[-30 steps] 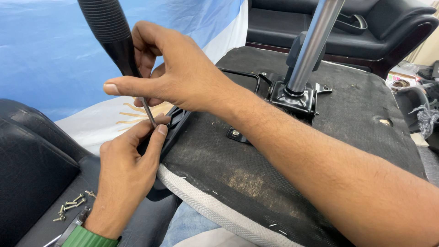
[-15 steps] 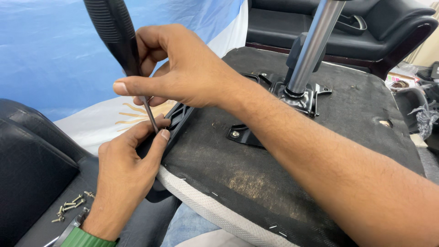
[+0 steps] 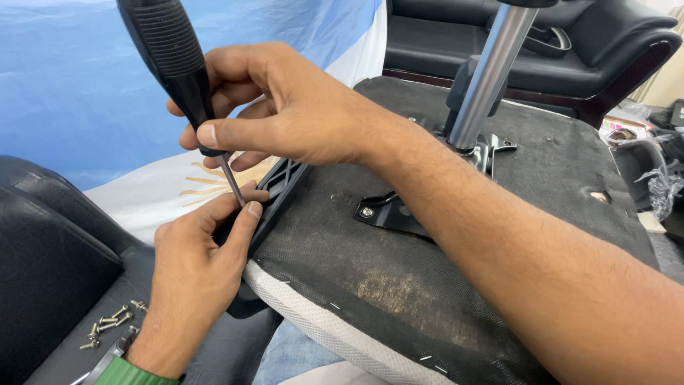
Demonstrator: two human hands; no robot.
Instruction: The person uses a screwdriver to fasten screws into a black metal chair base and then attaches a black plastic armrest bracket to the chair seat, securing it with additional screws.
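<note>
In the head view, the right hand (image 3: 285,114) is closed around a screwdriver (image 3: 178,78) with a thick black ribbed handle. The fingers wrap the lower end of the handle, and the thumb lies flat across it. The thin metal shaft goes down and a little to the right, and its tip meets a black plastic bracket (image 3: 281,182) at the left edge of an upturned chair seat (image 3: 399,278).

The left hand (image 3: 196,267) comes from below. Its thumb and index finger are pinched together around the tip of the shaft, right at the bracket; whether a screw sits between them I cannot tell, because the fingers hide that spot.

The underside of the seat is covered with dark rough fabric, with a pale band along its front edge. A shiny metal column (image 3: 488,75) stands up from a black mounting plate (image 3: 395,214) in the middle of the seat.

At the bottom left, a small group of loose screws (image 3: 110,324) lies on a dark surface, well apart from both hands. Behind the scene there is a blue and white cloth (image 3: 78,93) and a black sofa (image 3: 570,50).
</note>
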